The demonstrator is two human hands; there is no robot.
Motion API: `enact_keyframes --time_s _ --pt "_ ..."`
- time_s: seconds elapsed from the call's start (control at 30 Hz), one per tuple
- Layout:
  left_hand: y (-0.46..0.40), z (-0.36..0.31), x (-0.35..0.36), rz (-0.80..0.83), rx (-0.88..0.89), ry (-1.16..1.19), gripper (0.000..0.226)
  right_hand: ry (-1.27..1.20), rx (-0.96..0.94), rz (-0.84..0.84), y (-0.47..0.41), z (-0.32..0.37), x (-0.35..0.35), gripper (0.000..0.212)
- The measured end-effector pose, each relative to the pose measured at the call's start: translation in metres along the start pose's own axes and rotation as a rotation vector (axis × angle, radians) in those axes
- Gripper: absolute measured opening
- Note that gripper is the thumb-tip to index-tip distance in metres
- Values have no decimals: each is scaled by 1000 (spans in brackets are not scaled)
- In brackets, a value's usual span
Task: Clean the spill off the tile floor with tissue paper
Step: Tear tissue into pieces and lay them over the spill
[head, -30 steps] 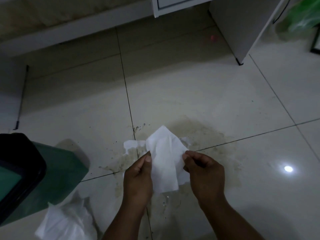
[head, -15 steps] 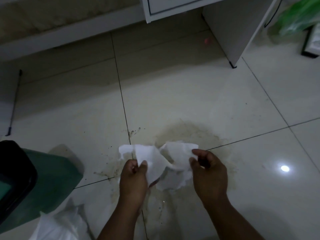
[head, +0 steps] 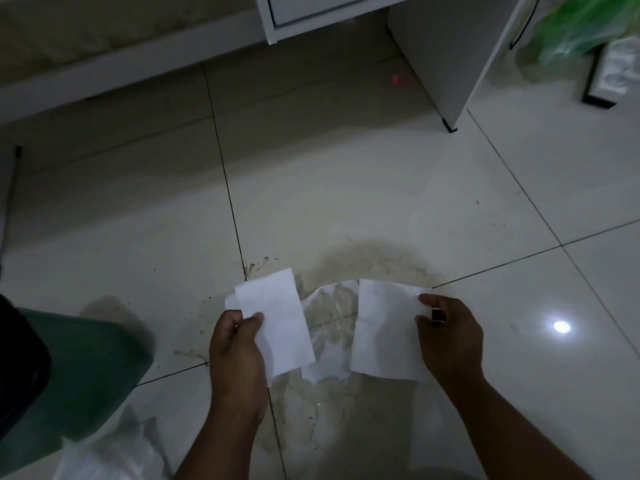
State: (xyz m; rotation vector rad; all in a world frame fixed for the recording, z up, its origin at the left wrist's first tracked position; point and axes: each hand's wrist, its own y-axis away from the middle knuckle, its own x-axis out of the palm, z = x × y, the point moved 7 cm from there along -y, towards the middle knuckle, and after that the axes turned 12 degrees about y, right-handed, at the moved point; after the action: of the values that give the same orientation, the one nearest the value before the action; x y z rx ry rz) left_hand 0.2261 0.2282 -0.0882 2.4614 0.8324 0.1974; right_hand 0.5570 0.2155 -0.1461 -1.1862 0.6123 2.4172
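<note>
A murky beige spill [head: 370,261] spreads over the glossy tile floor [head: 398,188] where several tiles meet. My left hand [head: 237,344] pinches one white tissue sheet [head: 277,323] just above the spill. My right hand [head: 448,336] pinches a second white tissue sheet [head: 384,330], held a little to the right of the first. Between the two sheets a wet, stained tissue [head: 329,327] lies flat on the spill. Both held sheets look clean and hang apart from each other.
A green bin with a black rim [head: 69,368] stands at the left, with a crumpled white plastic bag [head: 114,452] in front of it. White furniture [head: 446,53] rises at the back right, a green bag [head: 581,26] beside it. A thin black rod [head: 10,199] leans at far left.
The single folded tissue held between both hands has come apart into two sheets; my hands have moved away from each other, one sheet in each.
</note>
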Motion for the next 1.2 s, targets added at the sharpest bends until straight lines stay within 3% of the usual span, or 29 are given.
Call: enact_keyframes --time_s 0.2,0.3,0.43,0.63,0.77,1.2 --pt "5 -8 6 25 12 -7 29 151 -68 -5 -11 -4 1 34" --pt "4 -5 7 43 16 -15 28 284 -83 -11 -10 4 5 46" --pt "6 1 9 59 26 -7 30 345 -343 -112 12 36 14 61" --pt "6 8 9 99 35 -40 20 671 -539 306 43 20 80 86" --pt "5 8 5 120 77 -75 9 628 -564 269 45 22 76 89" --pt "15 18 -16 157 -13 -26 9 717 -623 319 57 32 89 97"
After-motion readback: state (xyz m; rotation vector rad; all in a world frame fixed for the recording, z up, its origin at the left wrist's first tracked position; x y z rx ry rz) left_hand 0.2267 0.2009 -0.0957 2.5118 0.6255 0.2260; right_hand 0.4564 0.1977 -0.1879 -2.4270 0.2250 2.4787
